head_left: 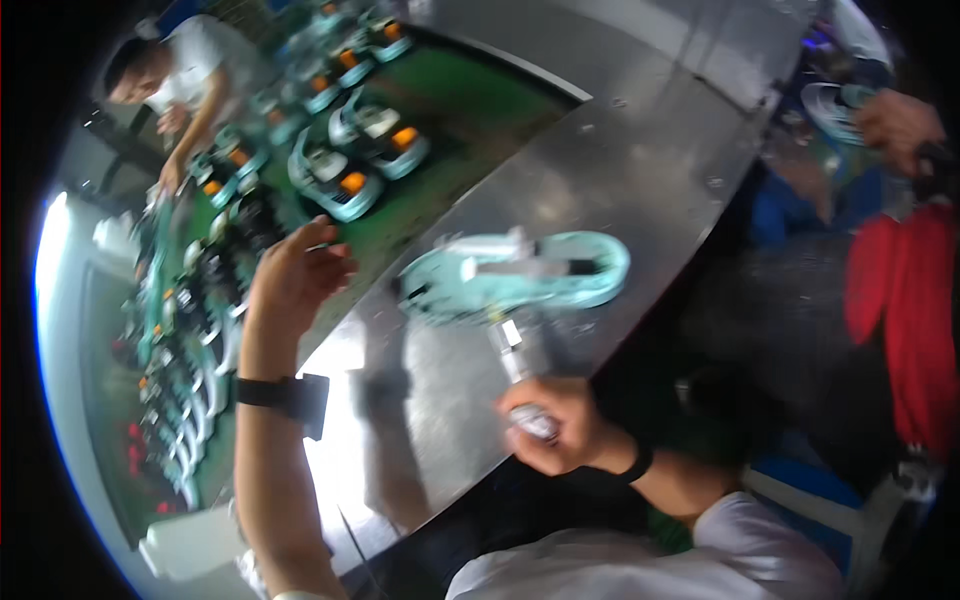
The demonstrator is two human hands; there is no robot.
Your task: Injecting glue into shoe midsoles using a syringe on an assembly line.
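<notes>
A mint-green shoe sole (450, 287) lies on the metal table in front of me, with white and dark parts along its middle. Its details are blurred. My right hand (555, 425) is closed around the handle of a pale, brush-like tool (511, 338). The tool's narrow, yellowish tip reaches to the sole's near edge; whether it touches I cannot tell. Raised to the left of the sole, my left hand (298, 268) holds nothing, its fingers loosely bent and apart. It hangs near the edge of the green conveyor belt (480, 105).
Several mint-green soles with orange pieces (335, 178) sit on the belt. More shoe parts (190, 400) line the left side. A co-worker (195, 80) reaches over the belt at the far left. Another person's hand (900, 125) holds a sole at right. The metal table (560, 165) slopes across the view.
</notes>
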